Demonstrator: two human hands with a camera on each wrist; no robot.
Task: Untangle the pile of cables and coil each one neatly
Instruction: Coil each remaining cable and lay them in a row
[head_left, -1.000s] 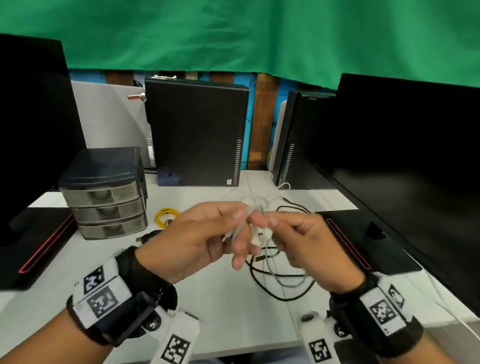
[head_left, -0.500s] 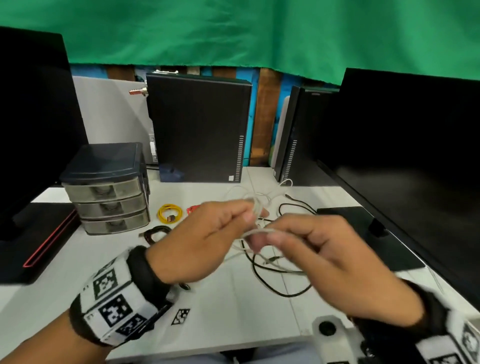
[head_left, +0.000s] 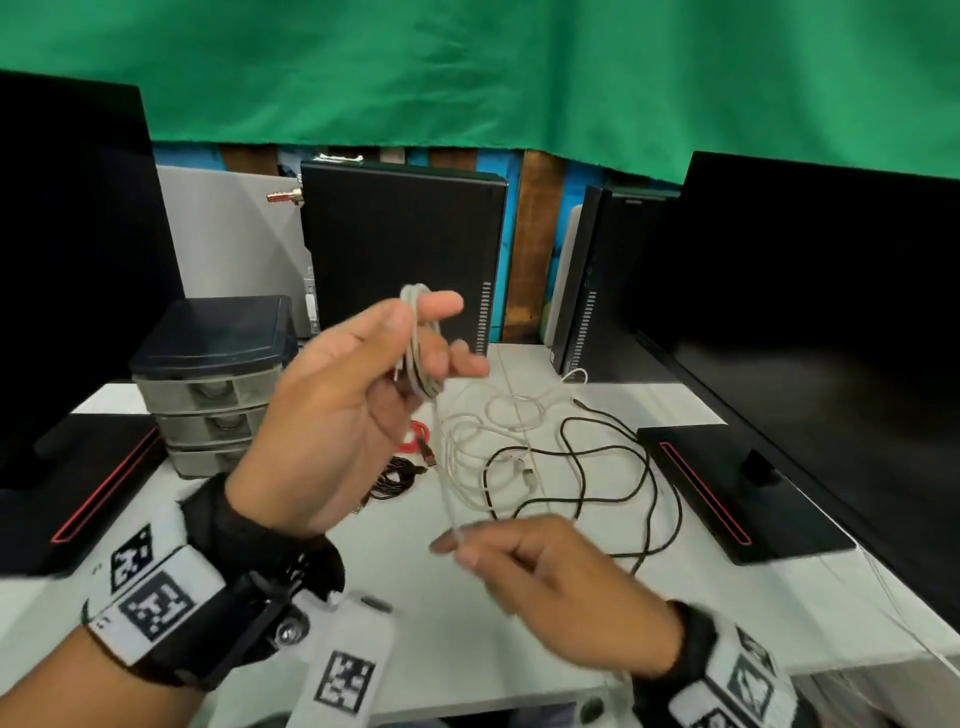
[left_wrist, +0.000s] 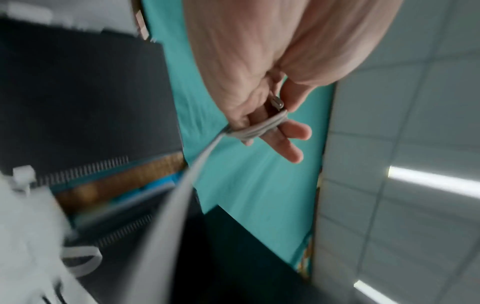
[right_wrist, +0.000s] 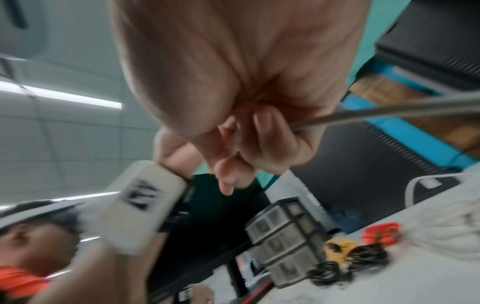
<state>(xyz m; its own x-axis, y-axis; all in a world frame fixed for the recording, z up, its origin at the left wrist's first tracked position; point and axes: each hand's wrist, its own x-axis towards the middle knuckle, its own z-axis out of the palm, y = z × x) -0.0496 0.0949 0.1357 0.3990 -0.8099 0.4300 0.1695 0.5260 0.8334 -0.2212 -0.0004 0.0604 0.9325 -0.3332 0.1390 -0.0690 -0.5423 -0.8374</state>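
A white cable (head_left: 422, 340) is wound round the left hand (head_left: 332, 415); its tail is pinched by the right hand (head_left: 540, 577). Loose cables (head_left: 571, 467) at centre remain untangled; small coils (right_wrist: 345, 253) are done.

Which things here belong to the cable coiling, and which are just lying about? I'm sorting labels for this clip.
Part of the job:
- white cable, wound on the left hand, fed by the right hand
- loose black cable
- coiled red cable
- coiled yellow cable

Just lying about:
- drawer unit
- computer tower
- monitor
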